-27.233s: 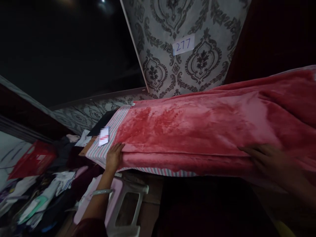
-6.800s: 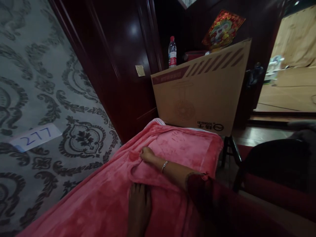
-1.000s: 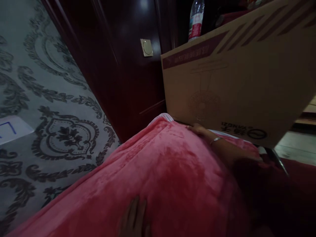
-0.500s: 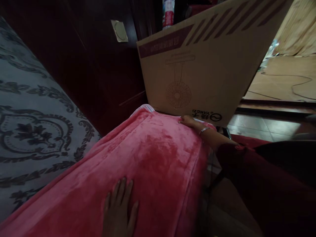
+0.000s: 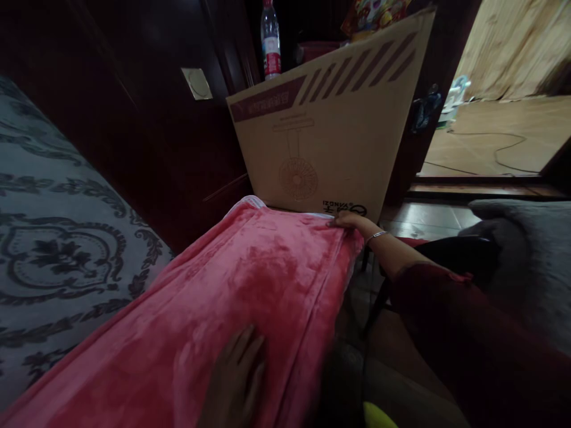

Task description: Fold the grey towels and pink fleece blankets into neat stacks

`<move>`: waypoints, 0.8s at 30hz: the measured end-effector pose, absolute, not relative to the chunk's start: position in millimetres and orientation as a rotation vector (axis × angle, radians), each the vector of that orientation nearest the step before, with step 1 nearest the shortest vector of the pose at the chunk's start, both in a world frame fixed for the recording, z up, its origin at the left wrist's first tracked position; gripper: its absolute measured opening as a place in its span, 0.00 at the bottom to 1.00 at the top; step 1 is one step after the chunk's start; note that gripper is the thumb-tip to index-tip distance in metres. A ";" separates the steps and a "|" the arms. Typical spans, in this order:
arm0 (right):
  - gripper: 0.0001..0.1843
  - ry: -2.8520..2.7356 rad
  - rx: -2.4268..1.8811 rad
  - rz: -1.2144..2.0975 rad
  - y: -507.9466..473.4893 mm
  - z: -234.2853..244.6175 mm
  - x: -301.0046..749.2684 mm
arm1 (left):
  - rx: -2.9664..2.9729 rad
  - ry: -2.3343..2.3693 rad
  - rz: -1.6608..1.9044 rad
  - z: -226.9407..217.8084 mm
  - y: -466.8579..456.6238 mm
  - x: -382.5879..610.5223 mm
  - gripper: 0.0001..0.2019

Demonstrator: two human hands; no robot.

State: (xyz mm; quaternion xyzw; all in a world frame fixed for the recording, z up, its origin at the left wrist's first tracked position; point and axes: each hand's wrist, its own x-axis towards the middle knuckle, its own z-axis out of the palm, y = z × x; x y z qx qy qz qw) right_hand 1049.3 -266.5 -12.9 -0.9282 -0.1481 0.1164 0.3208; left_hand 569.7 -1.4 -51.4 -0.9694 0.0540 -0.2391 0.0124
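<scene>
A pink plush blanket (image 5: 250,279) with a pale edging lies spread over a long flat surface, its far end close to a cardboard box. My left hand (image 5: 236,380) rests palm down on the near part of it, the fingers stretched forward and lying on the pile. At the far right corner, my right hand (image 5: 350,221) has its fingers closed around the edge of the blanket. A silver bangle (image 5: 377,236) circles that wrist. The blanket's right side hangs down below the corner, and what lies beneath it is hidden.
The cardboard box (image 5: 330,148), printed with a fan-like drawing, stands at the far end. Behind it is a plastic bottle (image 5: 271,47). Patterned wallpaper (image 5: 62,249) runs along the left. A dark stool (image 5: 464,255) and grey fabric (image 5: 535,261) are on the right.
My right hand has shifted along the far edge to the blanket's right corner. My left hand has slid a little to the right, its fingers closer together. The camera view has turned slightly.
</scene>
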 end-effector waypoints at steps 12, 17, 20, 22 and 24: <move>0.15 -0.181 -2.263 0.111 -274.5 -37.4 1031.8 | -3.084 0.208 -0.167 -48.9 -65.3 591.0 0.33; 0.18 -0.166 -2.247 0.092 -274.7 -44.9 1033.6 | -3.027 0.196 -0.184 -58.6 -68.9 591.1 0.33; 0.19 -0.167 -2.220 0.085 -275.1 -46.0 1030.7 | -3.022 0.187 -0.187 -55.9 -70.4 589.2 0.32; 0.20 -0.170 -2.196 0.074 -275.0 -46.9 1027.8 | -3.028 0.182 -0.191 -53.0 -71.9 587.5 0.31; 0.19 -0.189 -2.166 0.071 -275.1 -48.3 1025.0 | -3.048 0.183 -0.211 -51.0 -72.9 586.1 0.30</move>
